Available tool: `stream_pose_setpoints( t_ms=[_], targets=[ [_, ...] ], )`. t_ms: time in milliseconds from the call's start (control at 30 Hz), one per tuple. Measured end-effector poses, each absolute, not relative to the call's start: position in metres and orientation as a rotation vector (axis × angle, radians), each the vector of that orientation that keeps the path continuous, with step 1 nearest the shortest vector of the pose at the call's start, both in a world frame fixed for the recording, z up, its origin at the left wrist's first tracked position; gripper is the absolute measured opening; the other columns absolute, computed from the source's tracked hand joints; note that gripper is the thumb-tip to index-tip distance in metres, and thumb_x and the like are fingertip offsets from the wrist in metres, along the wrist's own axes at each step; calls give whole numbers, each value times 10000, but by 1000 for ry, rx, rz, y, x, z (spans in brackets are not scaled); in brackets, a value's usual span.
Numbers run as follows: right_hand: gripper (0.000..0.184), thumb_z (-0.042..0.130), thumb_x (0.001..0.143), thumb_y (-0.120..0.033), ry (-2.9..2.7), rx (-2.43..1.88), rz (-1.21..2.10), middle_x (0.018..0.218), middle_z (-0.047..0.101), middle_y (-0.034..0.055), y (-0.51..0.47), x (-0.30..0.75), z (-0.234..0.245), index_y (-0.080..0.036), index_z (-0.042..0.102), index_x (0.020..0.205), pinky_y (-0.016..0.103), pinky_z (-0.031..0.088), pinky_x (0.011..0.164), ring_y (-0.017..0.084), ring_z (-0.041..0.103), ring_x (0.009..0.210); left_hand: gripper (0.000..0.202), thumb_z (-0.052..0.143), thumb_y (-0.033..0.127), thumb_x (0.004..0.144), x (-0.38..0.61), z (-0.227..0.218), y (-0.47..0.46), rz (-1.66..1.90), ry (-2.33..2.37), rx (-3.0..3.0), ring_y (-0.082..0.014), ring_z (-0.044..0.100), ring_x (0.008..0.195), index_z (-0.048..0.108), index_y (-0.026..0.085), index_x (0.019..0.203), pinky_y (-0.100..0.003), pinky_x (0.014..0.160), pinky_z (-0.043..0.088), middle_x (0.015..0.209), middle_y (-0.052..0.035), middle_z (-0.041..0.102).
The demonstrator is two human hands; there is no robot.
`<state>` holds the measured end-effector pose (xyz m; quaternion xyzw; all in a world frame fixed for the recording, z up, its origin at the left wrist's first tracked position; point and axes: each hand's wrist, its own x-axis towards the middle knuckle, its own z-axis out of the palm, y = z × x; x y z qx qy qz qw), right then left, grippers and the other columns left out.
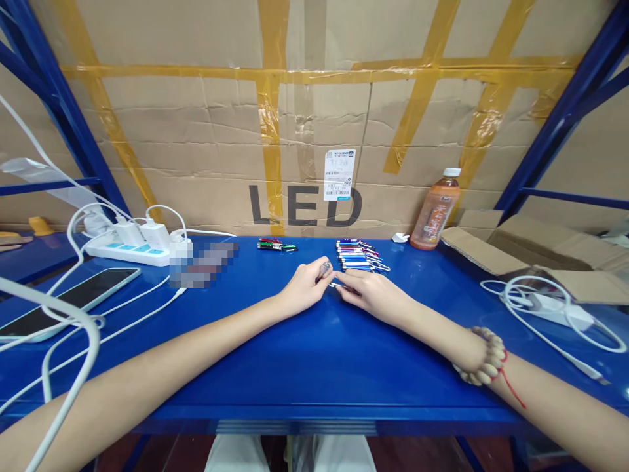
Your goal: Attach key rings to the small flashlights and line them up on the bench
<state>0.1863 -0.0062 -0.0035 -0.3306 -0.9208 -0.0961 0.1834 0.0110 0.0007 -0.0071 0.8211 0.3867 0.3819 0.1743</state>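
My left hand (305, 286) is closed round a short silver pen-like stick (324, 267), whose end shows above the thumb. Close against it, my right hand (372, 295) is pinched, with its fingertips at a small thin whitish piece (335, 284); the fingers hide most of it. Just beyond the right hand lies a row of short metallic pen-like sticks (356, 257), mostly blue and purple with silver parts. A thin pale loop sticks out at the row's right end. Farther left is a small pile of red, green and dark sticks (276, 245).
On the left of the blue table (275, 373) are a white power strip (130, 251), a phone (73, 298) and tangled white cables. A drink bottle (436, 210), crumpled tissue (400, 237), open carton (540, 246) and coiled cable (555, 308) occupy the right. A large cardboard box (206, 144) stands behind.
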Motion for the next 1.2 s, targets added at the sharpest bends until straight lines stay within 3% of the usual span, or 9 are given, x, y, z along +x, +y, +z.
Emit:
stream_pose_setpoints(
  t_ms=[600,933,1200],
  targets=[
    [219,399,885,-212,-2418,-748,-163,615,458,9,-2,186,-7,-132,571,775,223,326,541,105,402,549,249,422,282,823,11,-3,-2,1134,1062,2261,-75,252,543,283,180,643,-214,541,245,575,59,284],
    [238,401,896,-230,-2137,-747,-268,712,556,49,1,193,4,-122,597,979,239,417,601,123,488,605,230,314,369,882,13,-2,-7,965,992,2089,-87,349,558,321,191,737,-230,576,298,600,55,404],
    [262,391,911,-238,-2190,-641,-343,936,609,102,-1,188,2,-150,549,1101,276,475,758,173,583,855,218,329,352,877,12,-8,-4,886,897,2269,-91,388,583,407,175,777,-231,591,304,638,41,439]
  ],
)
